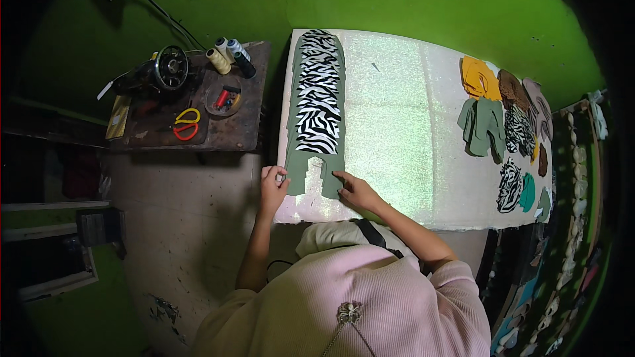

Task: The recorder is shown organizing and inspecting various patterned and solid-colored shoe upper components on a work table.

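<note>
A row of overlapping olive-green fabric pieces [297,182] lies along the left side of the white-covered table. On top of them, black-and-white zebra-print pieces [318,102] run in a strip toward the far edge. The nearest green piece has two legs with a notch between them. My left hand [272,188] is at the outer edge of its left leg, fingers bent and slightly apart. At the right leg, my right hand [358,193] touches the edge with its index finger stretched out and the other fingers curled. Neither hand lifts any cloth.
Stacks of cut fabric, including yellow pieces [481,79] and green pieces [484,125], lie at the table's right end. To the left, a wooden stand [225,133] bears a sewing machine [170,69], thread cones [218,61], scissors [186,125] and a bowl [213,108] of small spools.
</note>
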`<move>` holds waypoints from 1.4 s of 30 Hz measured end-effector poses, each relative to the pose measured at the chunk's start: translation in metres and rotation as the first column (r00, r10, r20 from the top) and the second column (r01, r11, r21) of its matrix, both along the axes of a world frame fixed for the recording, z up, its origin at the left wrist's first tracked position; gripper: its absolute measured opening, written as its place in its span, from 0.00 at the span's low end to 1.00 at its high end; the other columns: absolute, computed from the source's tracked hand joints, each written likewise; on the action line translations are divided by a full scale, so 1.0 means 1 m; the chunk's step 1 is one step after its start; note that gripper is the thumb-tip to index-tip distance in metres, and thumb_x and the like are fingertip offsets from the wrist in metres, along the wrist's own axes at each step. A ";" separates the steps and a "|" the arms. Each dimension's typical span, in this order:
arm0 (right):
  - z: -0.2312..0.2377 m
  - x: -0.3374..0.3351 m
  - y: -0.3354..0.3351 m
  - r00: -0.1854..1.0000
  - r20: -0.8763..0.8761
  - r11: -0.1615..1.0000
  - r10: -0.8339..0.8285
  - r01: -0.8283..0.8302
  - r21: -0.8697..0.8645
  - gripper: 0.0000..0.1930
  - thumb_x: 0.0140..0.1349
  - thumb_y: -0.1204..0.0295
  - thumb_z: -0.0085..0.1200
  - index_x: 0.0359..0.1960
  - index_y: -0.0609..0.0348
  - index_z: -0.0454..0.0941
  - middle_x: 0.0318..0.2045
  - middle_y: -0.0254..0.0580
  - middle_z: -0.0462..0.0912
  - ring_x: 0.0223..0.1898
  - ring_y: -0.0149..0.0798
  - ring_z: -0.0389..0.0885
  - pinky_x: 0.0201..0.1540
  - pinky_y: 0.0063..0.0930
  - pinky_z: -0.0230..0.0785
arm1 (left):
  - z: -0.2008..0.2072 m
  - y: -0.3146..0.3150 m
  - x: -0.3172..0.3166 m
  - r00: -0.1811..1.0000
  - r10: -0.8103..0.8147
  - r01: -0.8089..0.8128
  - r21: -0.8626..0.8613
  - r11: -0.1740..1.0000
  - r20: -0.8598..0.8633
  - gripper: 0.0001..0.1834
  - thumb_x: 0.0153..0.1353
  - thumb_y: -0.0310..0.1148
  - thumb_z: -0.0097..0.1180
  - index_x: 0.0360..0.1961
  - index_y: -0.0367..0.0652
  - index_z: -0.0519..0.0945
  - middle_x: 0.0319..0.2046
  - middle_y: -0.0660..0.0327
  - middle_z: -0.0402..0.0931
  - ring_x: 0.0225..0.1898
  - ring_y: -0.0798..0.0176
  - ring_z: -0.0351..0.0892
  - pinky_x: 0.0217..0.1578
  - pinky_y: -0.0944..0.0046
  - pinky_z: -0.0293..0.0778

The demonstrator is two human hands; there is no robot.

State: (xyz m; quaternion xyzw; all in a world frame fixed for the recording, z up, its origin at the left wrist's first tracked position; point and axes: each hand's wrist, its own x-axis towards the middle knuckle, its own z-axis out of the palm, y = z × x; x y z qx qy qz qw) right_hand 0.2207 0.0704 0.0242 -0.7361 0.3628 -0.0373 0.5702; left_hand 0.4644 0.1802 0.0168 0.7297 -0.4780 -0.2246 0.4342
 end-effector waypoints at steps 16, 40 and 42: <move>0.016 -0.030 -0.010 0.989 -0.023 0.990 -0.143 0.142 -0.013 0.17 0.62 0.72 0.49 0.53 0.53 0.72 0.22 0.37 0.74 0.25 0.31 0.71 0.31 0.26 0.66 | 0.028 -0.029 -0.060 0.944 -0.072 0.023 0.153 0.988 0.322 0.10 0.51 0.30 0.61 0.37 0.44 0.78 0.38 0.54 0.71 0.40 0.49 0.72 0.44 0.54 0.68; 0.011 -0.305 -0.117 0.602 0.314 0.660 -0.734 0.742 0.120 0.05 0.63 0.75 0.48 0.36 0.64 0.75 0.25 0.28 0.74 0.27 0.20 0.68 0.31 0.14 0.63 | 0.035 -0.211 -0.344 0.862 -0.499 0.490 0.106 0.865 0.087 0.08 0.56 0.35 0.57 0.30 0.41 0.78 0.28 0.58 0.75 0.28 0.59 0.76 0.30 0.62 0.72; 0.012 -0.332 -0.128 0.587 0.327 0.647 -0.741 0.754 0.114 0.05 0.63 0.75 0.49 0.36 0.64 0.75 0.25 0.28 0.74 0.26 0.20 0.68 0.31 0.13 0.63 | 0.037 -0.224 -0.367 0.852 -0.511 0.500 0.115 0.858 0.115 0.06 0.56 0.34 0.57 0.29 0.43 0.77 0.29 0.58 0.76 0.30 0.57 0.79 0.29 0.59 0.73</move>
